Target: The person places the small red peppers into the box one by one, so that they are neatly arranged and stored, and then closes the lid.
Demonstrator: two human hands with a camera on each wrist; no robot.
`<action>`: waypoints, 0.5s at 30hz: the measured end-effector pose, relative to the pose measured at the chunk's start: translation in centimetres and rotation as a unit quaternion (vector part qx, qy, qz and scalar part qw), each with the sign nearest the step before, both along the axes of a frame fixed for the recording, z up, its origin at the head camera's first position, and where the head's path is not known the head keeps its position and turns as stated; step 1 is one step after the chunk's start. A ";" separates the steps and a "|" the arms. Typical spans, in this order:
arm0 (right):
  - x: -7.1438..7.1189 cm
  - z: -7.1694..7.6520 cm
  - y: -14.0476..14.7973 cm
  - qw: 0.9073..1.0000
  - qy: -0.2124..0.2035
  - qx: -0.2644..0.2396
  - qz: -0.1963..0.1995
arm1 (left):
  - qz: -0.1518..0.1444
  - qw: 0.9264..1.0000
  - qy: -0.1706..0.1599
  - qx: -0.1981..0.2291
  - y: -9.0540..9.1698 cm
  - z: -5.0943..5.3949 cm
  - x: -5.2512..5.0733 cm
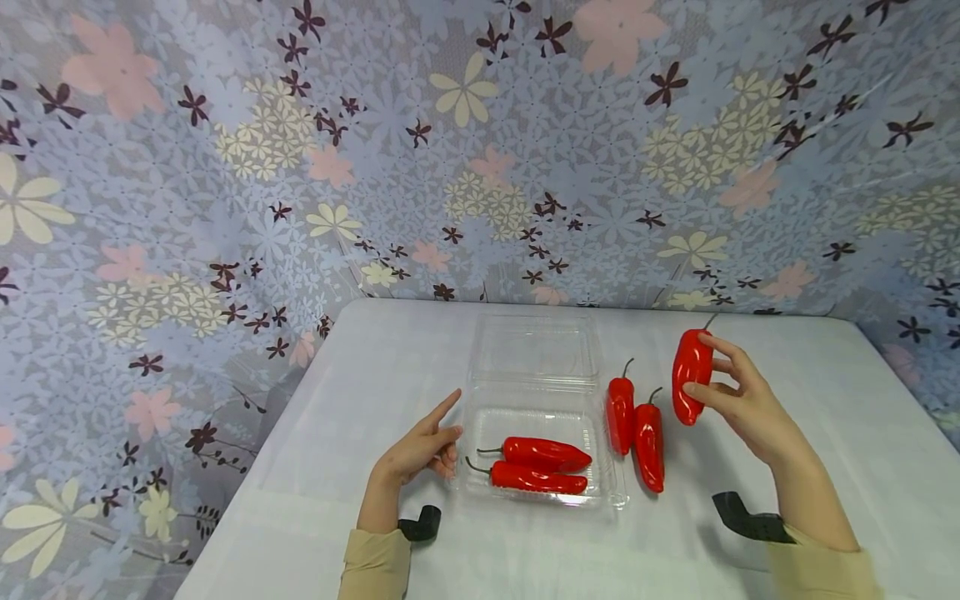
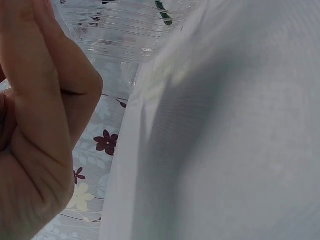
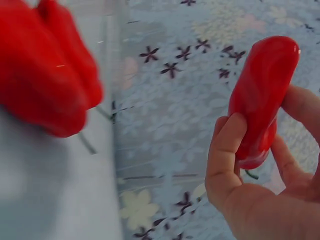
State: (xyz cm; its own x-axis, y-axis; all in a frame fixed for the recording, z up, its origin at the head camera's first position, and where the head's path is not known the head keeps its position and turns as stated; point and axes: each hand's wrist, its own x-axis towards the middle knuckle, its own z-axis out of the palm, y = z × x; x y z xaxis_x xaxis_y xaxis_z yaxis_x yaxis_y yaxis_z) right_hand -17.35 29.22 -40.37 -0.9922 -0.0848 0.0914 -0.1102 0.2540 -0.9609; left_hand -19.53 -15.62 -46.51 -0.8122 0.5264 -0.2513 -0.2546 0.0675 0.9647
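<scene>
My right hand [image 1: 750, 408] holds a red chili pepper [image 1: 692, 367] above the table, right of the others. In the right wrist view, thumb and fingers pinch this pepper [image 3: 265, 85], its green stem pointing down. A clear plastic box [image 1: 536, 400] lies with its lid [image 1: 536, 346] folded back. Two red peppers [image 1: 546, 454] lie side by side in its base, stems to the left. My left hand [image 1: 420, 450] is beside the box's left edge, index finger straight and the others bent, holding nothing visible. Whether it touches the box I cannot tell.
Two more red peppers [image 1: 648, 446] lie on the white table [image 1: 300, 500] just right of the box, stems pointing away. A flowered cloth [image 1: 480, 167] hangs behind the table. Each wrist carries a black mount [image 1: 750, 521].
</scene>
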 end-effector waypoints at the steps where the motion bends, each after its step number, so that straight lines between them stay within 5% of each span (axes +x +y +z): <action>1: -0.2 0.4 -0.1 1.000 0.010 -0.010 0.010 | 0.000 1.000 0.000 0.000 0.0 0.0 0.0; 15: -3.9 5.4 -3.5 0.987 0.035 -0.009 0.158 | -0.001 1.000 0.002 0.000 -0.1 -0.2 0.1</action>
State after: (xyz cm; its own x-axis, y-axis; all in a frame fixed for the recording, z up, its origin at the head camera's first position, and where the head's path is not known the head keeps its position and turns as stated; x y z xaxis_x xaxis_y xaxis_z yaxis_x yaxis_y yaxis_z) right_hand -21.30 25.73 -35.02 -0.9074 -0.3875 0.1625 -0.2472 0.1797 -0.9521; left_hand -19.44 -15.74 -46.72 -0.8117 0.5286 -0.2485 -0.2514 0.0678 0.9655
